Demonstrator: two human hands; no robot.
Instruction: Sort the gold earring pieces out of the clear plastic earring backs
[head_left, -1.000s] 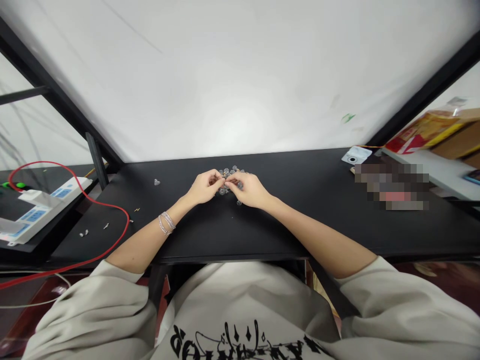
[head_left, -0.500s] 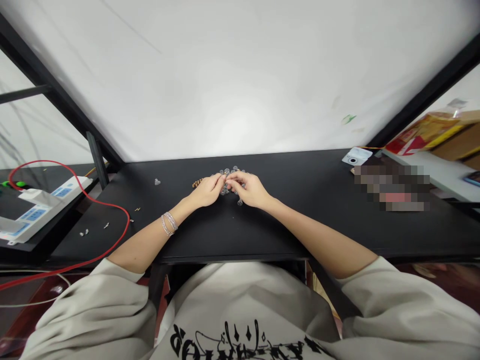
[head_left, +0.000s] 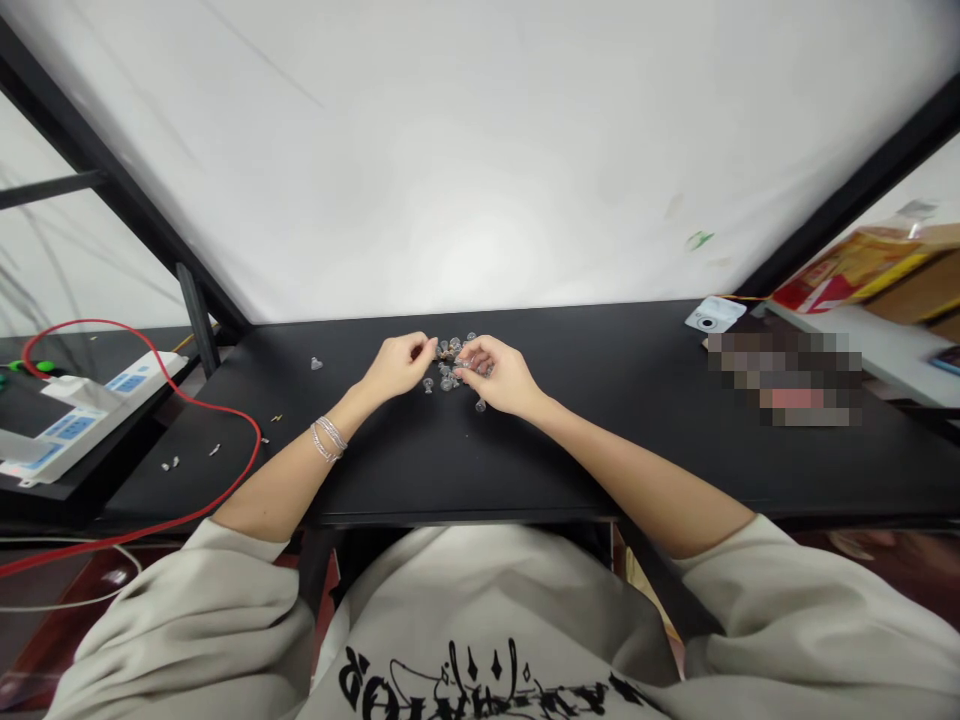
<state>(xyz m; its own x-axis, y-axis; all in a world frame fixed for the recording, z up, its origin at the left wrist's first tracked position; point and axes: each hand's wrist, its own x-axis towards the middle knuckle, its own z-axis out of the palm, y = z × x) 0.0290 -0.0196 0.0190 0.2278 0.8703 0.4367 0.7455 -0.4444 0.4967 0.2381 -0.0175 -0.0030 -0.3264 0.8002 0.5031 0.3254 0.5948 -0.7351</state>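
A small heap of clear beads lies on the black table near the white wall. My left hand, with silver bracelets on its wrist, rests at the heap's left side with fingers curled in a pinch; what they pinch is too small to name. My right hand sits at the heap's right side, its fingertips pinched on one of the clear beads. A few loose beads lie between and just in front of the hands.
A single clear bead lies apart on the left. A red cable loops over the table's left end beside a white power strip. A small white camera and a snack bag stand at the right.
My left hand has drawn a little left and up, away from the heap, opening a gap between the hands. My right hand has stayed at the beads.
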